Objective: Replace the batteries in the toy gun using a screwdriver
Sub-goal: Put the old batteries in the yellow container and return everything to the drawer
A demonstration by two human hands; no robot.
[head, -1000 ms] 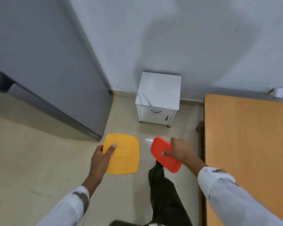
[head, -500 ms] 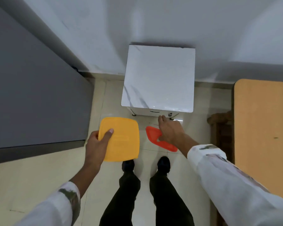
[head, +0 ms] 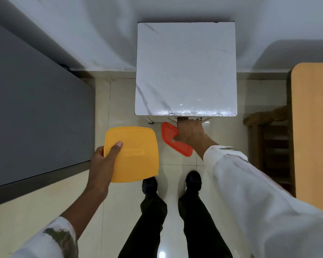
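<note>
The left hand (head: 99,164) is still pinching the yellow lid (head: 136,157), thumb on top, the other fingers hidden under it. Within 1 second the person is coming up close to the white cabinet (head: 185,71), and the right hand (head: 189,131), carrying the red lid (head: 172,139), is now reaching its drawer front, where I cannot tell how the fingertips are lying. The toy gun and screwdriver are not showing anywhere, so probably the person is only beginning to fetch them.

A pale tiled floor (head: 45,192) carries a small white marble-topped cabinet (head: 186,71) against the wall. A person's two dark shoes (head: 149,185) stand on the tiles just before it.
</note>
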